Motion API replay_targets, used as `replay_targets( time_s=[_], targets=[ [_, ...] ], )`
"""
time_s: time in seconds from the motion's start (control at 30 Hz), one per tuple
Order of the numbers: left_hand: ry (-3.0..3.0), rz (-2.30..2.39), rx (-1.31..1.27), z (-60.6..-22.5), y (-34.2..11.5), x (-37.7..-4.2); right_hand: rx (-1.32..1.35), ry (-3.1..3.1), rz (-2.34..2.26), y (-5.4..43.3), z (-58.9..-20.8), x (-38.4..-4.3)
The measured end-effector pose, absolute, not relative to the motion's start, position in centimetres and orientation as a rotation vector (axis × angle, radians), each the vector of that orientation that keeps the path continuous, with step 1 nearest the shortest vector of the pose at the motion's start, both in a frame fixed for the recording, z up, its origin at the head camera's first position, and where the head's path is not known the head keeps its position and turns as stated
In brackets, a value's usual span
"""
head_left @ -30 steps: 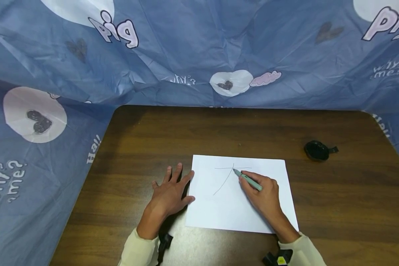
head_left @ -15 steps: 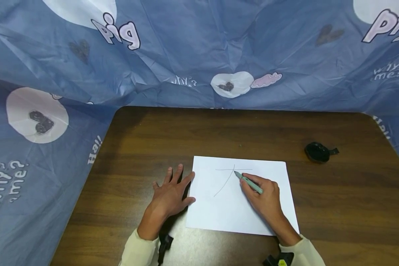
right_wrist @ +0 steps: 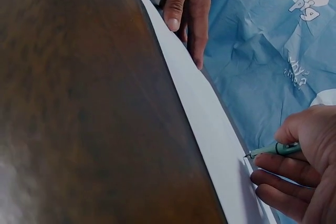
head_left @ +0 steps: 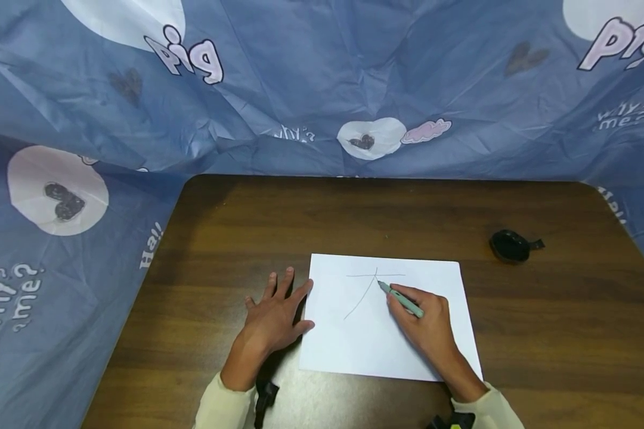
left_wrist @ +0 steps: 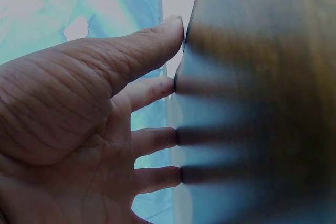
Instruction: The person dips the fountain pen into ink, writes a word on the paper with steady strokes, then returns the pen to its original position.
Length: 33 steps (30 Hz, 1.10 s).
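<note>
A white sheet of paper (head_left: 349, 354) lies flat on the wooden table. Thin dark lines (head_left: 361, 301) on it form a horizontal stroke, crossed near its middle by a stroke slanting down to the left. My right hand (head_left: 429, 319) pinches a green pen (head_left: 406, 302) between thumb and fingers, its tip just below the crossing. In the right wrist view the pen (right_wrist: 283, 149) points at the paper, its tip right at the surface. My left hand (head_left: 272, 319) lies with fingers spread, the thumb and index fingertips at the paper's left edge.
A small black round dish-like thing (head_left: 510, 246) with a short handle sits at the table's right, beyond the paper. Blue printed cloth (head_left: 279, 89) hangs behind the wooden table (head_left: 257, 220) and along its left side.
The pen tip has shifted slightly down and to the right, away from the crossing of the lines. My left hand keeps its place at the paper's edge.
</note>
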<state>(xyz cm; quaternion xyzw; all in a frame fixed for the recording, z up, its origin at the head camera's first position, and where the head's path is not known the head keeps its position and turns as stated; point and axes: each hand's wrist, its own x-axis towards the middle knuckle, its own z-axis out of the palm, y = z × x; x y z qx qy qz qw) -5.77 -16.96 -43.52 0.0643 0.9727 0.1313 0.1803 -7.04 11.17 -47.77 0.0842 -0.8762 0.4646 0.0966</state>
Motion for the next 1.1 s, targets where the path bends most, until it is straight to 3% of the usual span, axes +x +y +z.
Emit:
replay_targets(
  time_s=[1.1],
  targets=[
    [2.746,0.416,0.187,-43.90,-16.95,-5.41,0.201,-2.618,1.359,11.05,-47.76,-6.33]
  ],
)
